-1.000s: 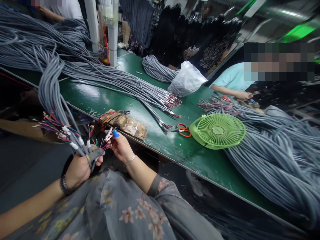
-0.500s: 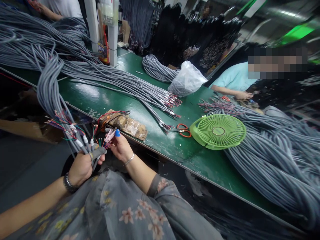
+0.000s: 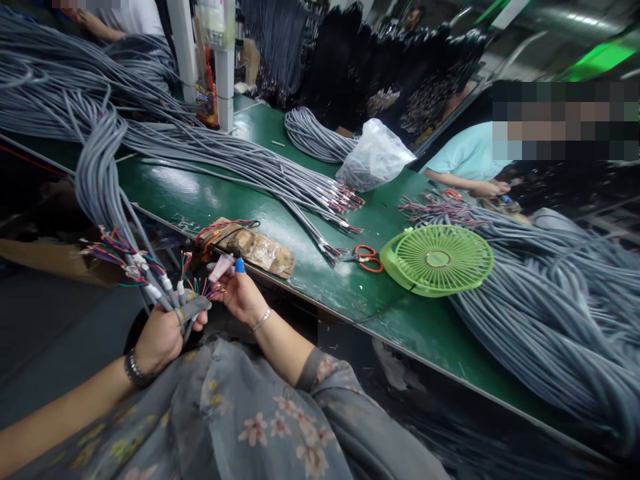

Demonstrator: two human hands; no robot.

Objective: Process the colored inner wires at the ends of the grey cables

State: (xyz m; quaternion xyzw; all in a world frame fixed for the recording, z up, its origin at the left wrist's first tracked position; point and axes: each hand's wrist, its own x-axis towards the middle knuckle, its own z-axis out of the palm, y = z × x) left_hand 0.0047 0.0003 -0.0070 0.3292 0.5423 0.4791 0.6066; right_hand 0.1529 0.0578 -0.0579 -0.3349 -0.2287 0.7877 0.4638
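Observation:
My left hand, with a grey covering on its thumb, is closed round a bunch of grey multi-core cables. White bands sit near their ends, and thin coloured wires fan out beyond. Close by on the right, my right hand wears a blue cover on the thumb tip. It pinches a small pale pink piece whose kind I cannot make out. Its curled fingers are beside the bared coloured wires of one cable; whether they touch them is unclear.
On the green table lie a taped wooden block, orange-handled scissors, a green fan and a plastic bag. Grey cable bundles spread across it, with another heap at right. A co-worker sits opposite.
The pale pink piece has turned in my right hand and shows a broader face. My left hand and the cables have shifted slightly left.

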